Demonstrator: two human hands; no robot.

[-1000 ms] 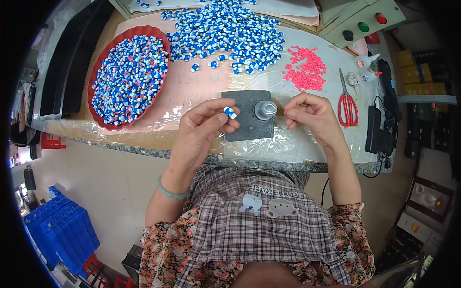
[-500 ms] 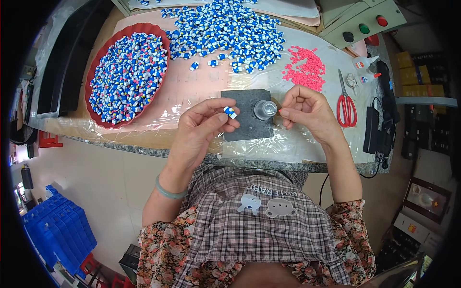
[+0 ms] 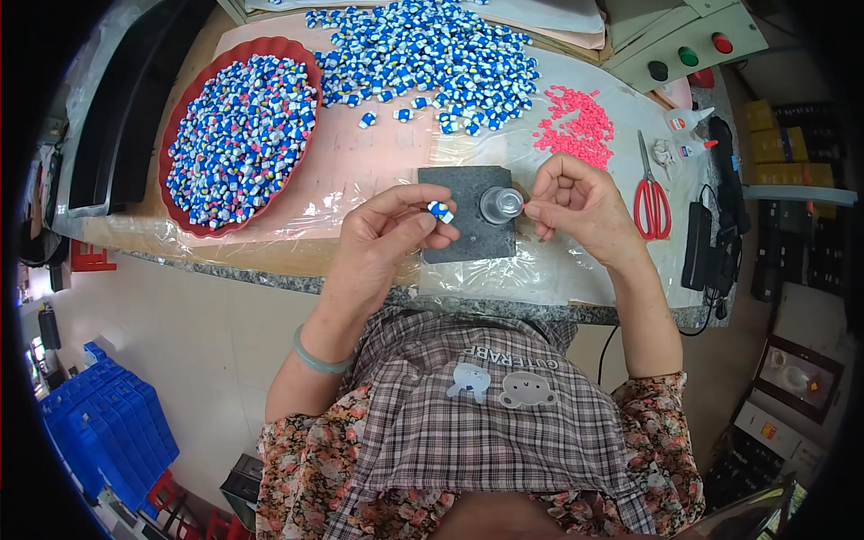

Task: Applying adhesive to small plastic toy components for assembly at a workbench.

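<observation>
Between the thumb and fingers of my left hand is a small blue-and-white figure piece with a bit of yellow, over the left part of a dark grey slab. On the slab's right part stands a small clear cup. Just right of the cup, the thumb and index finger of my right hand are pinched together. A tiny pinkish-red bit shows at their tips, mostly covered by them.
A red scalloped tray full of blue, white and pink pieces lies at the left. Beyond the slab spread a blue-and-white pile and loose pink bits. Red-handled scissors, a white bottle and a switch box are at the right.
My left hand has shifted slightly right with the figure piece, closer to the cup. My right hand keeps its pinch beside the cup, nearly still.
</observation>
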